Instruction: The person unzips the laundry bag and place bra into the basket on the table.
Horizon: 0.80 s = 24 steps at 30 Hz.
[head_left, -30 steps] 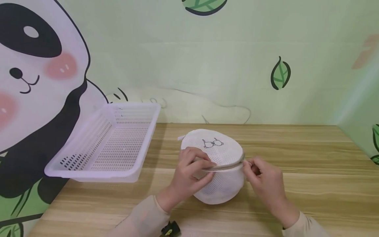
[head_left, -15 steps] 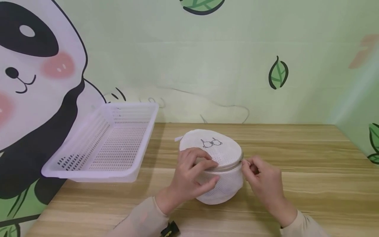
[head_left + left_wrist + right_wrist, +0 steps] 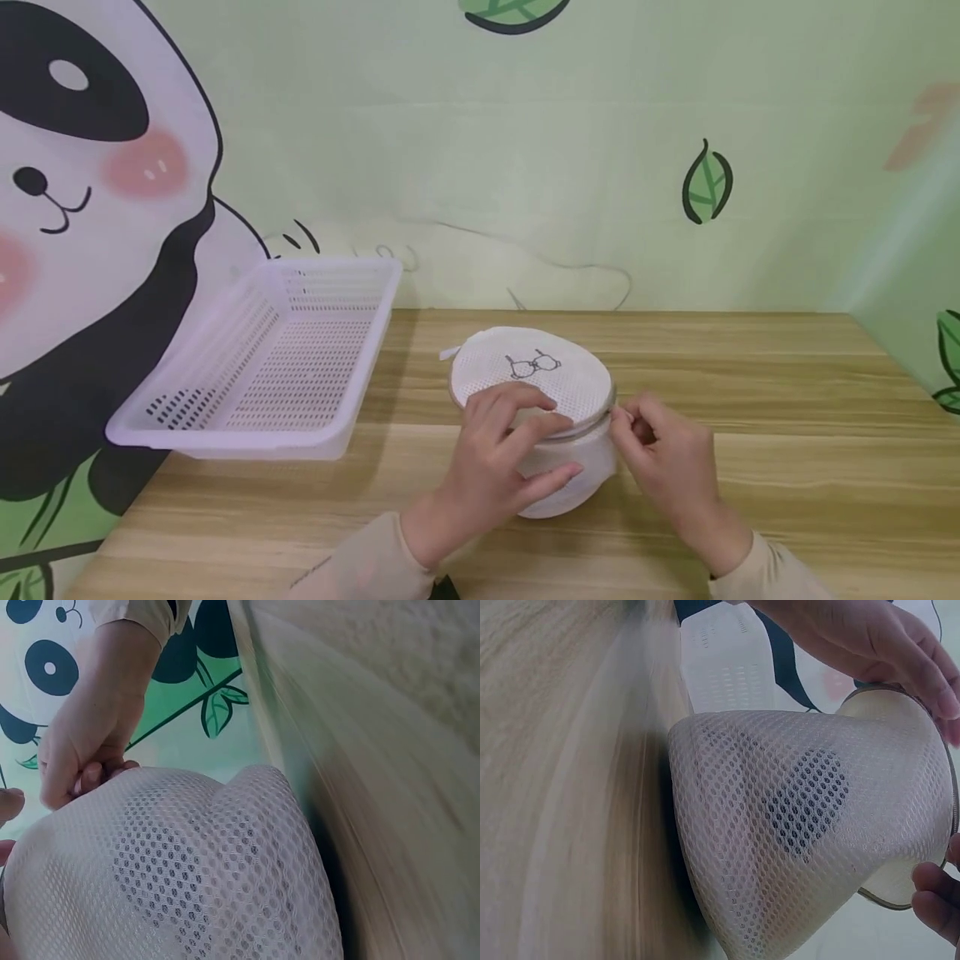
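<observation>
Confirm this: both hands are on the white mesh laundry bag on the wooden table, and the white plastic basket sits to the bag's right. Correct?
Not quite. The head view shows the white plastic basket to the left of the mesh laundry bag, not its right. The left hand and right hand are on the bag, on the wooden table.

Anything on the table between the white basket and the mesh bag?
Nothing: in the head view only bare wooden table lies between the white basket and the mesh bag.
</observation>
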Available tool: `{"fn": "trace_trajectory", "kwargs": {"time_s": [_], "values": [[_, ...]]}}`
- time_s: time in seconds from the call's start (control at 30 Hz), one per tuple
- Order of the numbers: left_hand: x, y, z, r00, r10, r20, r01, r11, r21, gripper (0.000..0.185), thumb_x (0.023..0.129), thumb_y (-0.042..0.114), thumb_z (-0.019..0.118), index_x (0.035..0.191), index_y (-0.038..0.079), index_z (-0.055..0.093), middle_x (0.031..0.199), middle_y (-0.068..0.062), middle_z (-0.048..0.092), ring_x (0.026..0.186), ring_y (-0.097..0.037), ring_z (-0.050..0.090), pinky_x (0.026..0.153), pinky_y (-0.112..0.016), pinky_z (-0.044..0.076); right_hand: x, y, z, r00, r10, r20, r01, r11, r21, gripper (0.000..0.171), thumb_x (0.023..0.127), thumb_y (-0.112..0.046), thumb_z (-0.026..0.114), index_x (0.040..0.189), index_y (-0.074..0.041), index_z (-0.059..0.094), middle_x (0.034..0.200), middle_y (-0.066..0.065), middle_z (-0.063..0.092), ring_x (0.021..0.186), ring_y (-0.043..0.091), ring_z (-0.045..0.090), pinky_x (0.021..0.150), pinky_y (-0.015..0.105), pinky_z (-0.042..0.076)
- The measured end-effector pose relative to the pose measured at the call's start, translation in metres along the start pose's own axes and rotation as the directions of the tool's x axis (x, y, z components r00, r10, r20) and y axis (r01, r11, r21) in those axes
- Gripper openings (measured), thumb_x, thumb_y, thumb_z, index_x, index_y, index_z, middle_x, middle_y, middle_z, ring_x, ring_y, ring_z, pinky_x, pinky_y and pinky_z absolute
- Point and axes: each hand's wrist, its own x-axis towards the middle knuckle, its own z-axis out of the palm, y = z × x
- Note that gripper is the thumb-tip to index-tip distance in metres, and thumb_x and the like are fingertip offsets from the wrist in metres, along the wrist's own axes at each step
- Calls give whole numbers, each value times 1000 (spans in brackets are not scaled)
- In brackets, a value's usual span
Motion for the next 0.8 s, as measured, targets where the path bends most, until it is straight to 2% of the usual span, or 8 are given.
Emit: {"fn": "trace_trajectory", "kwargs": {"time_s": [0.13, 0.37, 0.63, 0.8], "values": [[-1, -2, 0, 1000, -8, 29, 8, 1000, 15, 36, 77, 41, 76, 100, 15, 64, 101, -4, 60, 100, -21, 58, 86, -36, 42, 0, -3, 0, 1000, -12, 0, 12, 1000, 14, 13, 70, -2, 63, 64, -10, 56, 49, -9, 47, 46, -6, 35, 40, 10, 29], [-1, -10, -1, 993, -43, 106, 38, 998, 55, 45, 68, 43, 80, 100, 15, 66, 99, -2, 62, 97, -18, 59, 83, -34, 42, -1, -6, 1, 999, -53, 4, 53, 998, 28, 11, 71, -2, 61, 64, -9, 57, 49, -8, 49, 46, -5, 38, 40, 9, 32], [0, -11, -3, 991, -48, 128, 36, 995, 91, 43, 69, 44, 81, 98, 16, 66, 98, -2, 62, 97, -19, 59, 82, -34, 42, -3, -13, 3, 997, -75, 2, 74, 997, 37, 13, 72, -4, 60, 64, -11, 54, 50, -11, 47, 46, -5, 38, 40, 9, 32], [0, -8, -3, 991, -47, 128, 34, 994, 102, 40, 69, 40, 82, 97, 16, 67, 98, -2, 62, 97, -19, 59, 82, -34, 43, -4, -19, 4, 994, -113, -6, 113, 992, 50, 16, 77, -8, 57, 62, -12, 52, 49, -10, 46, 44, -3, 38, 40, 9, 32]]}}
